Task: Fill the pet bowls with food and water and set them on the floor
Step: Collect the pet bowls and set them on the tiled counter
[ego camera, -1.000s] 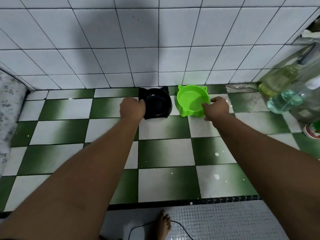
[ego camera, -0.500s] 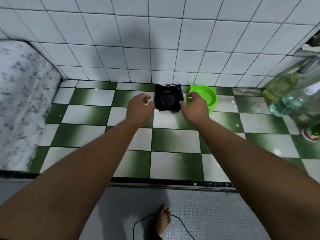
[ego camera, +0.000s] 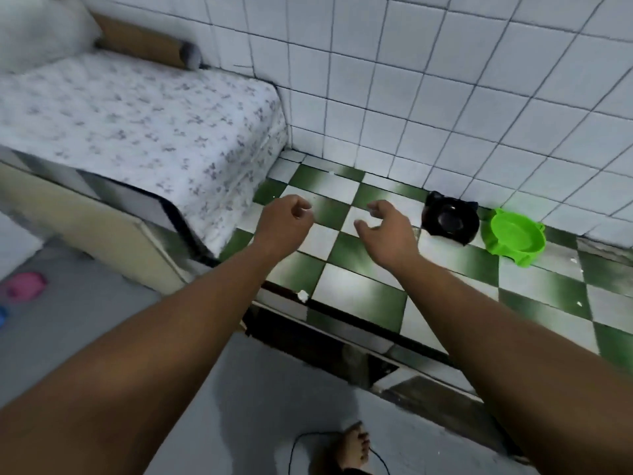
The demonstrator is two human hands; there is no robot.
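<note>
Off the bowls now, my left grip point(ego camera: 286, 221) and right grip point(ego camera: 387, 228) hover loosely curled, empty; black bowl point(ego camera: 448, 219) and green bowl point(ego camera: 517, 236) sit on the floor point(ego camera: 359, 289)

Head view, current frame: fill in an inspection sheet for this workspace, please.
Surface: green-and-white checked floor, bordered by a grey floor nearer the camera.
Job's things: black bowl and green bowl side by side on the checked floor by the wall; contents not readable.
Clutter: white specks on the tiles; pink object on the grey floor, left.
Grippers: left hand and right hand hold nothing, fingers loosely curled, left of the bowls.
Cables: black cable looping beside a bare foot.
Surroundings: white tiled wall; mattress with a floral sheet, left.
</note>
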